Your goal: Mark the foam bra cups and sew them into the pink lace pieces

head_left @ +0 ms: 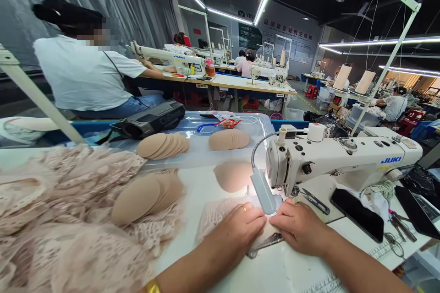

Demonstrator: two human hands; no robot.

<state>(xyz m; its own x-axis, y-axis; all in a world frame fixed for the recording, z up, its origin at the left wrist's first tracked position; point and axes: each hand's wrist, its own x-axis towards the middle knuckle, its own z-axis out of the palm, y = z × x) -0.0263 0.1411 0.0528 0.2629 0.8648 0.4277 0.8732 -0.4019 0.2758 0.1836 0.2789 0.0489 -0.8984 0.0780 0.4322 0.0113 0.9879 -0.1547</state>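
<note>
Both my hands are at the needle end of a white sewing machine (343, 155), on a piece of pale pink lace fabric (216, 213). My left hand (245, 224) lies over the lace with its fingers bent together and pressed down on it. Just right of the needle area, my right hand (299, 226) pinches the fabric's edge near the presser foot. A small grey lamp (264, 191) on a bendy neck hides the needle and part of the fingertips. Behind the lace rests a single beige oval pad (233, 176), lit by the lamp.
Pale lace garments (75, 238) are heaped at left, with a stack of beige pads (147, 197) on them. More pads (163, 145) lie on a clear plastic lid. Thread snips (314, 201), a black phone (357, 214) and scissors (402, 224) lie at right. A co-worker (85, 64) sits ahead left.
</note>
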